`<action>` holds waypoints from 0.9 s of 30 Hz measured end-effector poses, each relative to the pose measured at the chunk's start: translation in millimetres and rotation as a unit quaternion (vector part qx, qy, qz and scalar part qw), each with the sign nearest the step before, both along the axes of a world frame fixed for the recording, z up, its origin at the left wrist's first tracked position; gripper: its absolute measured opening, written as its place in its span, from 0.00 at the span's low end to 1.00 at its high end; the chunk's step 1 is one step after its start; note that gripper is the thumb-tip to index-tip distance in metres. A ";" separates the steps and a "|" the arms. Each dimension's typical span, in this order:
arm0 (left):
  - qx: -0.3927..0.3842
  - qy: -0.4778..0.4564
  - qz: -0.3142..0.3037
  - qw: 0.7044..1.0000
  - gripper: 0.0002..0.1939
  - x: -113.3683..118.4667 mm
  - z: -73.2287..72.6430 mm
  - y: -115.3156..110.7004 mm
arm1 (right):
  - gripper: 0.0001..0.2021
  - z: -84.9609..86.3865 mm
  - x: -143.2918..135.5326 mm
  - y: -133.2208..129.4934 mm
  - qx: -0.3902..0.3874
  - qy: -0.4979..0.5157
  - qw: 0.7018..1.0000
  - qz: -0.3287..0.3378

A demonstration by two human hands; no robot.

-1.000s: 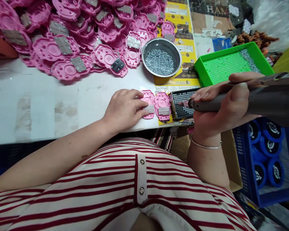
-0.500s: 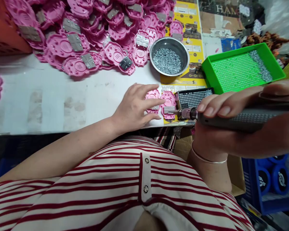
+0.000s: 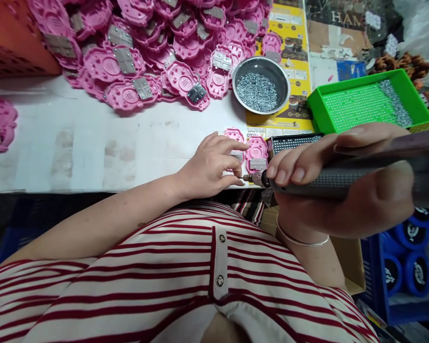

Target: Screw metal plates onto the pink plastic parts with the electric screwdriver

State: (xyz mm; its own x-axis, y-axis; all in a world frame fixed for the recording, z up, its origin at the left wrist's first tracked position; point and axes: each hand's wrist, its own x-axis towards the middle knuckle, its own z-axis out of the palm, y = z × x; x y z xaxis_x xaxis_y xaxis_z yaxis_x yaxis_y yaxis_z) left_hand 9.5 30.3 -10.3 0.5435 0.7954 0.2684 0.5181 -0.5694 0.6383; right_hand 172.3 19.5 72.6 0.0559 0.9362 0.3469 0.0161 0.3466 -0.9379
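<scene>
My left hand (image 3: 212, 164) reaches over the front of the table beside two pink plastic shells with metal plates. Its thumb and index finger are drawn together at the bit tip; anything pinched between them is too small to make out. Its other fingers stretch over the left pink shell (image 3: 235, 135), partly hiding it. The right pink shell (image 3: 256, 148) lies flat, its plate toward me. My right hand (image 3: 329, 186) is wrapped round a dark grey power screwdriver (image 3: 329, 177), whose bit points left, just in front of the shells.
Behind the hands stands a metal bowl (image 3: 260, 93) of small screws. A black perforated tray (image 3: 289, 142) is partly hidden by my right hand. Farther right is a green tray (image 3: 364, 102). Many pink shells (image 3: 128, 97) are heaped at the back, near an orange basket (image 3: 17, 38).
The screwdriver has moved left and toward me, off the right shell's plate to my left fingertips. My left thumb and index finger have closed in around the bit tip. The view has shifted slightly.
</scene>
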 end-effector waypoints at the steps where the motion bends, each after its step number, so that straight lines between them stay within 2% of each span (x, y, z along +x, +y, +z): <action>1: -0.004 0.023 0.020 1.000 0.11 -0.8 -0.6 0.5 | 0.19 -3.3 -3.7 0.1 -0.002 -0.004 1.000 0.001; 3: -0.011 0.070 0.067 0.995 0.25 -2.6 -2.4 2.1 | 0.18 -10.0 -11.0 1.3 -0.006 -0.011 1.000 0.002; 5: -0.019 0.104 0.096 0.990 0.31 -4.1 -4.4 3.8 | 0.17 -16.9 -14.9 3.6 -0.010 -0.020 1.000 0.004; 9: -0.044 0.120 0.104 0.986 0.21 -4.0 -5.9 5.0 | 0.17 -33.2 -10.3 9.5 -0.001 -0.039 0.999 -0.002; 13: -0.061 0.109 0.099 0.987 0.20 -2.1 -4.1 4.4 | 0.11 -49.1 -8.4 17.5 0.124 0.004 0.992 -0.017; 16: -0.065 0.104 0.099 0.987 0.20 -1.8 -3.3 4.6 | 0.08 -54.3 -13.6 23.4 0.184 0.053 0.982 0.006; 18: -0.065 0.104 0.097 0.988 0.20 -1.9 -3.4 4.9 | 0.08 -54.4 -16.6 25.8 0.182 0.076 0.980 0.026; 22: -0.069 0.102 0.091 0.988 0.20 -1.9 -3.3 5.4 | 0.09 -52.8 -18.3 26.3 0.161 0.099 0.982 0.020; 27: -0.084 0.097 0.076 0.989 0.20 -2.4 -1.7 6.9 | 0.08 -52.0 -18.0 21.0 0.148 0.067 0.987 -0.003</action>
State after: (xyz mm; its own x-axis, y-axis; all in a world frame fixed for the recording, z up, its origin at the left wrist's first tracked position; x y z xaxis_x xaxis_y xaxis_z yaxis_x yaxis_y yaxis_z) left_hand 7.0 37.2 -12.0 0.4432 0.8960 0.0284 0.7117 -0.3709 0.5966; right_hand 154.3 40.5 20.6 0.1255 0.7939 0.5950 -0.0972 0.6067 -0.7890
